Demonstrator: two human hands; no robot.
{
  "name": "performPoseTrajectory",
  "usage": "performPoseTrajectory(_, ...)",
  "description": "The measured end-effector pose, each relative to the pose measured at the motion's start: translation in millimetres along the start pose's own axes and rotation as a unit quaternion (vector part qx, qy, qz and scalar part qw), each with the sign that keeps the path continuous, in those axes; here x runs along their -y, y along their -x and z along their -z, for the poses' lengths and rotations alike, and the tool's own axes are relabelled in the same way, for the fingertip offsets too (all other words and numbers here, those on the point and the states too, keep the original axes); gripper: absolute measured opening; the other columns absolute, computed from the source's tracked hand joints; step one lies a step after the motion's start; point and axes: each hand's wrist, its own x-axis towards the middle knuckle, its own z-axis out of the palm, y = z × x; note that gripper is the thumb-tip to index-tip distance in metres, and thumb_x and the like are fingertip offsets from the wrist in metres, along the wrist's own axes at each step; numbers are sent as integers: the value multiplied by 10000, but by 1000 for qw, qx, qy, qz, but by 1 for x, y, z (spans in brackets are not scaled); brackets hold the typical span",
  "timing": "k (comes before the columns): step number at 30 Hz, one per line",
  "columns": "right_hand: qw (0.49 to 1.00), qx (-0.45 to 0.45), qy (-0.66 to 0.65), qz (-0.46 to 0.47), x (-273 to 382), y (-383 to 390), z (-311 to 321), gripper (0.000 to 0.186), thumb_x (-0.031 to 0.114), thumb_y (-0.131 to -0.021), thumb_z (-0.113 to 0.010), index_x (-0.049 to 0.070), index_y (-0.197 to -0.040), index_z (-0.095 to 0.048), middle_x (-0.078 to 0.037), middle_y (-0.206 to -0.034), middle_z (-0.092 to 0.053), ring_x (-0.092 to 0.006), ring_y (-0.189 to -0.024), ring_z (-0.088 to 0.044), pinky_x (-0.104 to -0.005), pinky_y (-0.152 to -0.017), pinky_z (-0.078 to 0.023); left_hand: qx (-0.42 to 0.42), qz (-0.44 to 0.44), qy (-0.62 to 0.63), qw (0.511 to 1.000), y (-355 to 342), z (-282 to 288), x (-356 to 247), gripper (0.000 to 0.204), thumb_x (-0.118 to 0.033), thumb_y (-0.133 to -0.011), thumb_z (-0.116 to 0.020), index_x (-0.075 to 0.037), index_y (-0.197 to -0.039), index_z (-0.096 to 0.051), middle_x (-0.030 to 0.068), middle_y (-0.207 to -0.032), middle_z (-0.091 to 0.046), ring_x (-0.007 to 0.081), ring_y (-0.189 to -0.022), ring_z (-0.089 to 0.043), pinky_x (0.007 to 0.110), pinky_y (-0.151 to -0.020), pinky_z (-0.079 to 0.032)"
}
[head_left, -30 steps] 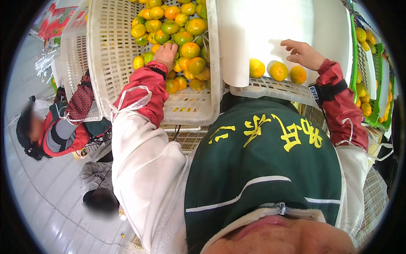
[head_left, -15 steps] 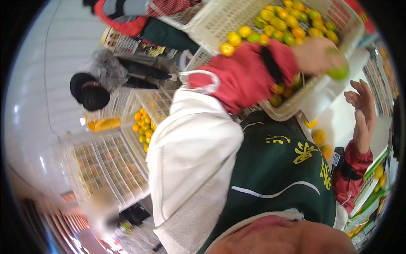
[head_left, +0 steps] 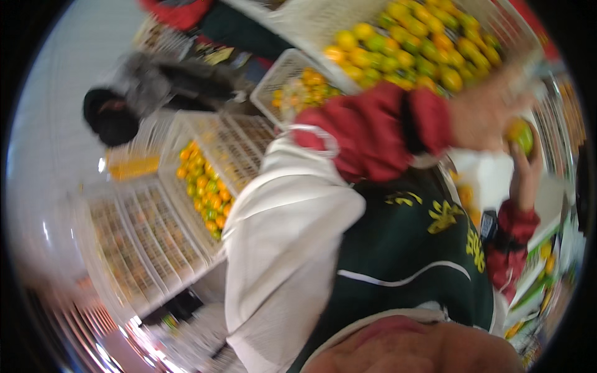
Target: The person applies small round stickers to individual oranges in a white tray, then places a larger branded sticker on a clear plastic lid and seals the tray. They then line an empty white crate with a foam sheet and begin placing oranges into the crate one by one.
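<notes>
My left hand (head_left: 488, 115), in a red sleeve with a black band, reaches across to the right beside the big cream crate (head_left: 308, 28). Its fingers are smeared by motion, and a whitish blur lies over them, so I cannot make out any hold. Just beyond it, my right hand (head_left: 527, 171) closes round a yellow-green mandarin (head_left: 520, 136). Both hands are close together at this fruit. Many green, yellow and orange mandarins (head_left: 413, 46) fill part of the cream crate. A white surface (head_left: 476, 163) lies below my hands, with a blurred orange fruit (head_left: 465, 194) at its near edge.
On the left, a smaller white basket (head_left: 264, 93) and a tilted crate (head_left: 168, 168) hold more mandarins. A wide slatted crate (head_left: 140, 242) stands nearer. A person in a dark cap (head_left: 112, 118) is beyond. Yellow fruits (head_left: 550, 264) show at the lower right.
The green fruit in my left hand no longer shows there; a yellow-green mandarin is now in my right hand, which was open. My hands have come together, and the view has shifted.
</notes>
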Motion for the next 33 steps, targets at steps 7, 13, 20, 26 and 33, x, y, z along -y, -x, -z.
performPoseTrajectory(7, 987, 16, -96, -130, -94, 2, 37, 497, 406, -877, -603, 53, -1224, -551, -65, -1073, -600, -167, -975, -600, -322, -827, -511, -101, 319, 98, 937, 25, 127, 69, 388, -153, -889, -653, 42, -1207, -544, 157, -1175, -595, 210, -950, -644, 303, -832, -502)
performPoseTrajectory(13, 950, 63, -229, -205, -139, 16, 21, 560, 434, -887, -583, 45, -1284, -515, -98, -1086, -589, -200, -1013, -551, -301, -869, -484, -110, 421, 220, 873, 28, 120, 82, 352, -185, -966, -560, 30, -1244, -531, 180, -1270, -561, 289, -1072, -621, 330, -862, -490)
performPoseTrajectory(20, 856, 128, -451, -215, -165, 15, 26, 554, 440, -932, -478, 29, -1304, -491, -161, -1163, -588, -230, -883, -627, -305, -774, -545, -97, 449, 244, 854, 41, 111, 107, 319, -169, -952, -583, 36, -1197, -569, 178, -1198, -607, 259, -988, -656, 306, -795, -513)
performPoseTrajectory(26, 850, 83, -451, -261, -177, 6, 19, 570, 497, -954, -406, 49, -1293, -503, -137, -1078, -617, -213, -825, -620, -285, -700, -532, -125, 455, 254, 844, 40, 119, 112, 307, -164, -951, -584, 37, -1182, -577, 185, -1179, -616, 266, -969, -661, 299, -780, -520)
performPoseTrajectory(33, 978, 82, 79, -174, -182, 3, -12, 483, 352, -905, -589, 67, -1284, -497, -97, -1040, -590, -211, -905, -584, -334, -785, -500, -208, 391, 283, 851, 51, 137, 123, 303, -168, -931, -611, 55, -1135, -581, 187, -1148, -628, 313, -954, -662, 333, -787, -523)
